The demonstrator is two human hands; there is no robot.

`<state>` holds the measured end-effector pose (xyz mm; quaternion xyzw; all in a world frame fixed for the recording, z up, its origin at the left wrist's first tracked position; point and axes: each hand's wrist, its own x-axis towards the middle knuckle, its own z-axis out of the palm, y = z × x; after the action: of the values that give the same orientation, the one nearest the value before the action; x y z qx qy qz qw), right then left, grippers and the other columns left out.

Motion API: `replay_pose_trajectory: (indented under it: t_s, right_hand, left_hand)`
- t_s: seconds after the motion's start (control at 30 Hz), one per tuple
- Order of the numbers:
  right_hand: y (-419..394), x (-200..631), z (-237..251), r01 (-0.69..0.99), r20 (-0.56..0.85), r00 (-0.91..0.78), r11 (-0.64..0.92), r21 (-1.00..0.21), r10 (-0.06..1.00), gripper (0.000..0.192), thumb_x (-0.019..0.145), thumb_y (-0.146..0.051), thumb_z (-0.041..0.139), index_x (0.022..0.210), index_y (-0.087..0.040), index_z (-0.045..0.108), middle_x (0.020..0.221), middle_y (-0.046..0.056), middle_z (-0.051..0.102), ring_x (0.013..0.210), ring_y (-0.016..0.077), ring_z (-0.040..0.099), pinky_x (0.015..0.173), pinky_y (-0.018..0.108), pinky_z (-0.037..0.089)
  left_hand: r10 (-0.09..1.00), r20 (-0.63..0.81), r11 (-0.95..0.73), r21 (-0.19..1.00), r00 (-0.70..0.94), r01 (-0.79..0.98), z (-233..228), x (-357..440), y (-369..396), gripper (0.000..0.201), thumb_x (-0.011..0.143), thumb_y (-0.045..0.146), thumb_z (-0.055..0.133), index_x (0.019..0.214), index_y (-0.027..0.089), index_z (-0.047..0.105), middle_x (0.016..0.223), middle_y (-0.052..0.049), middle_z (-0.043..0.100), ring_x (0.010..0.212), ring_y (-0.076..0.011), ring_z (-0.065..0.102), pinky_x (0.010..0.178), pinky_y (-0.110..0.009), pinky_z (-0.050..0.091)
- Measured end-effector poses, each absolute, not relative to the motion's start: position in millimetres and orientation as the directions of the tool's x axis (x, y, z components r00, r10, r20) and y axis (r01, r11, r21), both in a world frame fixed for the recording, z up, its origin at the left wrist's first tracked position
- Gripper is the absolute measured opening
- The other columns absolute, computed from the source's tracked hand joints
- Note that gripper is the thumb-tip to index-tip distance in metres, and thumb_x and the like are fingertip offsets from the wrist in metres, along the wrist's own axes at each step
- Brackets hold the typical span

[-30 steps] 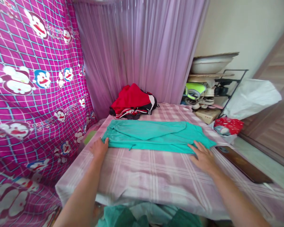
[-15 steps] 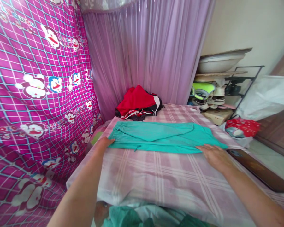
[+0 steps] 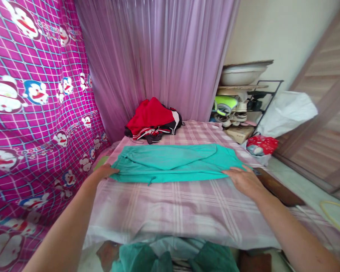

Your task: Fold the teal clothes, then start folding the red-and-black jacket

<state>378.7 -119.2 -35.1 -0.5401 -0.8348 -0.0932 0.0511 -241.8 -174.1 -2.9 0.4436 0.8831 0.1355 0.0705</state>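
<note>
A folded teal garment (image 3: 170, 162) lies in a long flat strip across the bed-like surface, its left end gathered and a short drawstring hanging at its near edge. At that gathered end, my left hand (image 3: 105, 172) pinches the fabric, thumb on top and fingers partly hidden. My right hand (image 3: 241, 180) rests on the near right corner, thumb and fingers apart on the cloth.
Behind the garment sits a red and black clothing heap (image 3: 153, 120) against a purple curtain (image 3: 155, 56). A dark flat phone-like object (image 3: 277, 187) with a white cable lies right. Beyond the edge stand a shoe rack (image 3: 238, 109) and a red bag (image 3: 262, 144). Pink patterned cloth (image 3: 39, 124) hangs left.
The view has swung a little to the right, so everything sits further left. My right hand's thumb and fingers have spread on the cloth; my left hand stays at the gathered end.
</note>
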Motion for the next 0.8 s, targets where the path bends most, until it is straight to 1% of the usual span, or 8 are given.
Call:
replay_pose_trajectory:
  t_s: [0.07,0.13,0.23,0.3,0.37,0.47,0.63,0.8]
  right_hand:
    - [-124.7,379.9,-39.9,0.910,0.130,-0.411,0.398,0.112,0.902,0.050,0.088,-0.010,0.044,0.122,-0.032,0.073,0.124,0.004,0.073,0.126,0.0276,0.060,0.113,0.056,0.036]
    - [-128.0,379.8,-42.5,0.913,0.079,-0.402,0.392,0.113,0.912,0.048,0.087,-0.015,0.048,0.125,-0.033,0.071,0.131,0.004,0.069,0.130,0.0301,0.056,0.112,0.058,0.037]
    - [-128.9,378.0,-38.7,0.920,0.017,-0.380,0.377,0.107,0.925,0.051,0.084,-0.018,0.051,0.129,-0.033,0.068,0.139,0.003,0.064,0.135,0.0329,0.051,0.110,0.060,0.038]
    - [-127.0,375.1,-30.9,0.924,-0.007,-0.369,0.368,0.099,0.929,0.053,0.083,-0.016,0.051,0.130,-0.033,0.068,0.140,0.002,0.063,0.137,0.0311,0.050,0.111,0.054,0.040]
    - [-123.7,369.3,-20.6,0.923,0.018,-0.381,0.379,0.072,0.924,0.053,0.084,-0.015,0.049,0.131,-0.030,0.068,0.140,0.003,0.063,0.136,0.0284,0.051,0.112,0.047,0.041]
    - [-118.5,351.1,-5.8,0.911,0.114,-0.410,0.413,-0.001,0.905,0.047,0.088,-0.018,0.048,0.130,-0.024,0.069,0.138,0.005,0.065,0.130,0.0266,0.057,0.113,0.042,0.041]
    - [-115.6,296.8,2.4,0.882,0.160,-0.448,0.464,-0.082,0.880,0.042,0.093,-0.021,0.049,0.130,-0.024,0.069,0.138,0.006,0.065,0.130,0.0253,0.058,0.113,0.043,0.041]
    - [-104.6,241.8,4.9,0.818,0.168,-0.545,0.565,-0.110,0.822,0.046,0.097,-0.025,0.049,0.141,-0.024,0.058,0.149,0.009,0.054,0.136,0.0250,0.052,0.116,0.048,0.035]
  left_hand:
    - [0.814,-0.151,0.578,0.307,-0.561,0.756,-4.2,-245.0,-179.7,0.048,0.062,0.052,0.072,0.097,0.018,0.070,0.088,-0.011,0.075,0.068,-0.0253,0.070,0.055,-0.032,0.053]
    - [0.820,-0.219,0.573,0.304,-0.529,0.761,-4.0,-247.1,-181.6,0.057,0.063,0.053,0.073,0.106,0.016,0.069,0.099,-0.014,0.075,0.077,-0.0281,0.072,0.057,-0.032,0.054]
    - [0.843,-0.155,0.537,0.293,-0.515,0.791,0.5,-248.0,-178.3,0.070,0.063,0.047,0.078,0.124,0.015,0.065,0.112,-0.016,0.074,0.092,-0.0306,0.073,0.070,-0.033,0.057]
    - [0.873,-0.087,0.484,0.284,-0.481,0.828,5.8,-243.7,-173.0,0.073,0.066,0.042,0.079,0.132,0.017,0.061,0.123,-0.014,0.071,0.108,-0.0303,0.069,0.085,-0.032,0.056]
    - [0.918,0.002,0.384,0.240,-0.396,0.892,11.4,-231.5,-165.7,0.068,0.074,0.040,0.074,0.136,0.020,0.059,0.134,-0.011,0.066,0.123,-0.0293,0.062,0.099,-0.032,0.049]
    - [0.968,0.112,0.217,0.084,-0.225,0.973,16.8,-198.3,-150.5,0.054,0.090,0.039,0.057,0.139,0.017,0.058,0.143,-0.012,0.060,0.134,-0.0290,0.053,0.112,-0.038,0.039]
    - [0.981,0.157,0.121,-0.020,-0.116,0.992,10.2,-143.4,-116.4,0.049,0.099,0.033,0.042,0.141,0.013,0.057,0.152,-0.016,0.050,0.144,-0.0325,0.039,0.119,-0.050,0.026]
    - [0.982,0.165,0.096,-0.039,-0.088,0.995,2.1,-136.4,-83.6,0.047,0.097,0.031,0.040,0.136,0.016,0.060,0.150,-0.015,0.053,0.141,-0.0356,0.043,0.117,-0.057,0.028]
